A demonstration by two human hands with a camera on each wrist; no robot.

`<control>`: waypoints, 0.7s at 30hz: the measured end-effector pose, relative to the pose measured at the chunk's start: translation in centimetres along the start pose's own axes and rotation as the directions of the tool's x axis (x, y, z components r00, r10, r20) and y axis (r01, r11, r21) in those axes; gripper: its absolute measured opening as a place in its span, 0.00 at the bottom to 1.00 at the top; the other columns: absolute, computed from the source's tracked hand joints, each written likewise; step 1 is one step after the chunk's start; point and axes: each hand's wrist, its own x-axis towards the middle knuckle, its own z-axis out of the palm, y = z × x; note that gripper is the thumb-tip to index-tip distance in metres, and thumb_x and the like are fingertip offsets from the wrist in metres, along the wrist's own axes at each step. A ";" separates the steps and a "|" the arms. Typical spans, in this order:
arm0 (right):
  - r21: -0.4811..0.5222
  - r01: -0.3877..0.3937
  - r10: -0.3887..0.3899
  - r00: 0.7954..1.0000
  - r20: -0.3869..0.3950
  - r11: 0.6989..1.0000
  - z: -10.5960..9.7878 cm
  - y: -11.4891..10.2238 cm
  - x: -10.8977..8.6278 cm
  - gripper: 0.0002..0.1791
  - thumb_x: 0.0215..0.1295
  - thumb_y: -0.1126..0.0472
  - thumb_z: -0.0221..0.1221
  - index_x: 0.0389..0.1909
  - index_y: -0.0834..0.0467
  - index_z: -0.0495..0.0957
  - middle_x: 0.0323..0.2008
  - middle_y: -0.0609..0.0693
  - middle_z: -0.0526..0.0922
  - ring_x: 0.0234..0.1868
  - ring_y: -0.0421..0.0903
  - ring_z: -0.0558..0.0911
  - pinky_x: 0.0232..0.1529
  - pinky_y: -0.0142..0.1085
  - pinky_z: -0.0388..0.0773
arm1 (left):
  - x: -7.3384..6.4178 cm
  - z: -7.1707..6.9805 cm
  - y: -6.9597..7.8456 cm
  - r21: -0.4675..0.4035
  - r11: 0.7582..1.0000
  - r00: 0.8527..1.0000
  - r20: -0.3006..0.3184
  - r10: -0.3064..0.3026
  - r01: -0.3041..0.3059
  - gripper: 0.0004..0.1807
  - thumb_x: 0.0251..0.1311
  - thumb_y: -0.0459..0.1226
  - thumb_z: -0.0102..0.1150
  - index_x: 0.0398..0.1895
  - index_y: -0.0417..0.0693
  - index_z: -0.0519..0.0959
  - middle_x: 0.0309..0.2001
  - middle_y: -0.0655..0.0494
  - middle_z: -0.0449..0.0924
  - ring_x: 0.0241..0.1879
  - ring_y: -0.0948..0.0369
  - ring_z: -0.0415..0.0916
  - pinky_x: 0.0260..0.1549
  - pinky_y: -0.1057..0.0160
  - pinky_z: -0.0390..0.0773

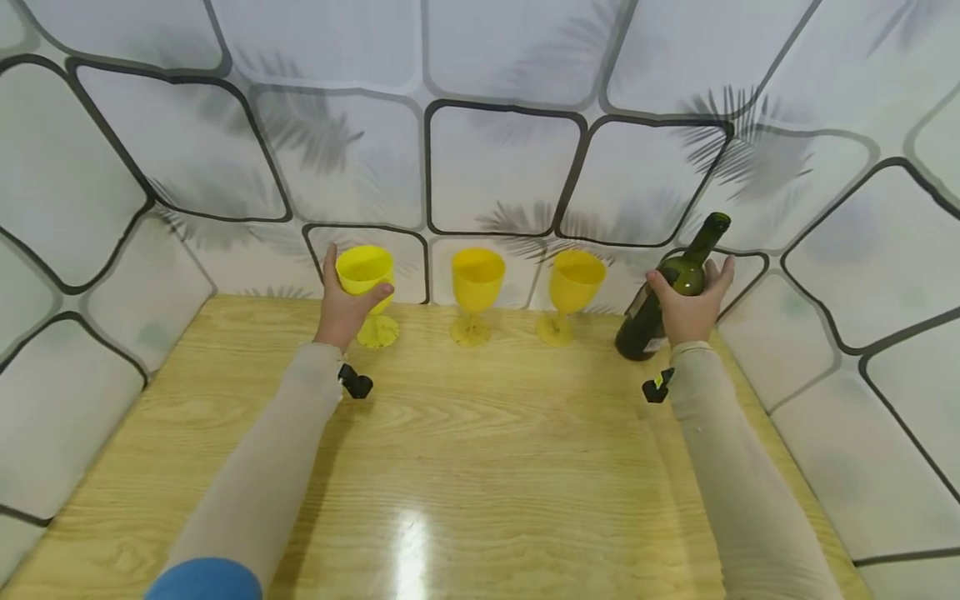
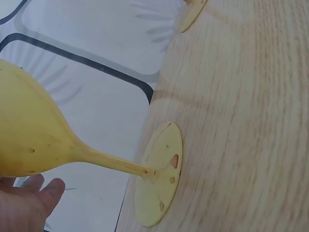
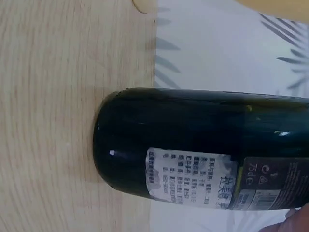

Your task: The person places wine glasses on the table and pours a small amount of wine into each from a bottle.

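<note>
At the back left of the table, my left hand (image 1: pixel 347 307) holds a yellow goblet (image 1: pixel 365 265) by its bowl, thumb across the near right side and fingers along the left. The goblet's round foot (image 2: pixel 159 174) stands on the wood, and fingertips (image 2: pixel 54 187) show below the bowl in the left wrist view. On the right, my right hand (image 1: pixel 688 312) grips a dark green wine bottle (image 1: pixel 643 325) round its upper body, with the thumb on the left and fingers on the right. The right wrist view shows its white label (image 3: pixel 188 176) and rounded base.
Two more yellow goblets, a middle one (image 1: pixel 478 279) and a right one (image 1: pixel 576 281), stand upright between the hands along the back wall (image 1: pixel 502 175). Patterned walls border the wooden table (image 1: pixel 480 442) on three sides. A bright reflection lies near the front.
</note>
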 end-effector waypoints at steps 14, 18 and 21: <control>0.012 -0.059 0.060 0.997 -0.047 0.998 0.0 0.3 0.3 0.57 0.52 0.49 0.79 0.79 0.40 0.54 0.50 0.42 0.70 0.44 0.38 0.76 0.50 0.34 0.73 | 0.5 0.5 -0.8 0.027 0.999 1.000 -0.002 0.030 -0.030 0.64 0.53 0.53 0.79 0.83 0.75 0.40 0.82 0.52 0.47 0.75 0.48 0.59 0.72 0.44 0.63; 0.000 -0.033 0.033 0.999 -0.020 0.999 -0.1 0.5 0.4 0.53 0.54 0.50 0.78 0.77 0.39 0.58 0.53 0.42 0.71 0.47 0.39 0.77 0.51 0.35 0.74 | 0.5 0.4 -0.7 0.043 0.999 1.000 0.012 0.011 -0.012 0.59 0.54 0.53 0.78 0.83 0.65 0.48 0.76 0.49 0.59 0.70 0.49 0.65 0.69 0.45 0.68; -0.097 -0.018 0.018 1.000 0.000 0.995 -0.2 0.6 0.8 0.45 0.56 0.45 0.74 0.74 0.39 0.64 0.55 0.43 0.73 0.50 0.40 0.75 0.54 0.37 0.73 | 0.4 0.2 -0.4 0.048 0.999 0.999 0.032 -0.011 0.010 0.53 0.58 0.52 0.75 0.80 0.56 0.54 0.71 0.47 0.65 0.66 0.49 0.68 0.67 0.47 0.71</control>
